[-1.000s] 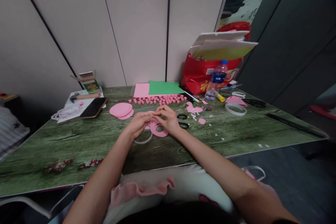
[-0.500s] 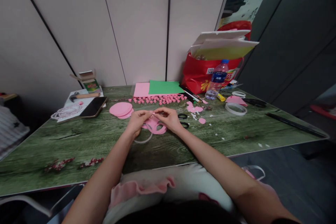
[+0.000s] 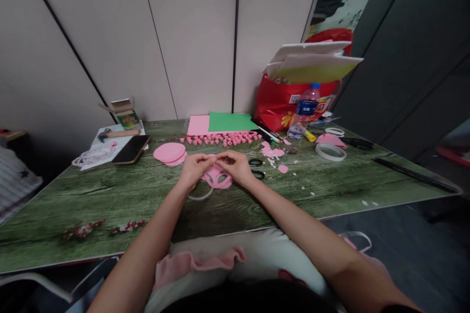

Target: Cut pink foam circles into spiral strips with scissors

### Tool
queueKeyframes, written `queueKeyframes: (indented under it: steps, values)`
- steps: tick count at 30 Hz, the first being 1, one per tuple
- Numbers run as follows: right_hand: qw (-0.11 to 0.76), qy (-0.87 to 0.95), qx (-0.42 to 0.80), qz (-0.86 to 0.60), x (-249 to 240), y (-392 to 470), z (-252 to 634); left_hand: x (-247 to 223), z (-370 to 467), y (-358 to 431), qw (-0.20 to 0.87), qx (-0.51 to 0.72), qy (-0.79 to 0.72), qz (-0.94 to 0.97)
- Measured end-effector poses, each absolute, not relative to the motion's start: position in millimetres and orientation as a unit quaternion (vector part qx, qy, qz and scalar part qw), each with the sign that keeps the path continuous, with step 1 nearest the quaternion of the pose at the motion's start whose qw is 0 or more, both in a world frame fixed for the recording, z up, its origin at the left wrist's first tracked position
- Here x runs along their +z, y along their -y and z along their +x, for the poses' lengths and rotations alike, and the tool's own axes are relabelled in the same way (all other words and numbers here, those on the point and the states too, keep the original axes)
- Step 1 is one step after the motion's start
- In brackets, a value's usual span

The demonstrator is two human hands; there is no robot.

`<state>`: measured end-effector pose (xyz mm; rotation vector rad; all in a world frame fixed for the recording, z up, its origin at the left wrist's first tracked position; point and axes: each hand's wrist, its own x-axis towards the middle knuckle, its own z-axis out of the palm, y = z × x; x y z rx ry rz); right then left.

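Observation:
My left hand and my right hand meet at the middle of the table, fingertips together in a pinch at the top of a pink cut-out piece with holes in it. Whatever small part lies between the fingertips is hidden. Under and beside my left hand, a white ring rests on the wood, partly covered. Black scissor handles stick out just right of my right hand. Pink paper circles lie stacked to the left, and rows of small pink pieces are behind my hands.
Pink and green sheets lie at the back. A red bag and a water bottle stand at the back right, near a tape roll. On the left are a phone, a hammer and a bead string.
My fingertips have drawn closer together, and the small bit seen between them before is now covered. The pink cut-out has shifted very slightly.

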<state>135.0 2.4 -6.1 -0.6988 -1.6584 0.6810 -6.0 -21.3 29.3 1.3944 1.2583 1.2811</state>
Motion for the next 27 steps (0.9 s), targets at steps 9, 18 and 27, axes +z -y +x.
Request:
queueKeyframes:
  steps: [9,18,27]
  values:
    - [0.568,0.645,0.424,-0.285,-1.9,-3.8,134.4,26.5,-8.6,17.2,0.358,0.507,-0.486,0.614]
    - [0.592,0.642,0.392,-0.288,-3.5,-4.8,135.3,26.1,-9.8,17.2,0.386,0.477,-0.440,0.656]
    - [0.569,0.697,0.315,-0.302,-4.3,-2.5,135.4,23.2,-11.8,16.8,0.382,0.449,-0.416,0.693]
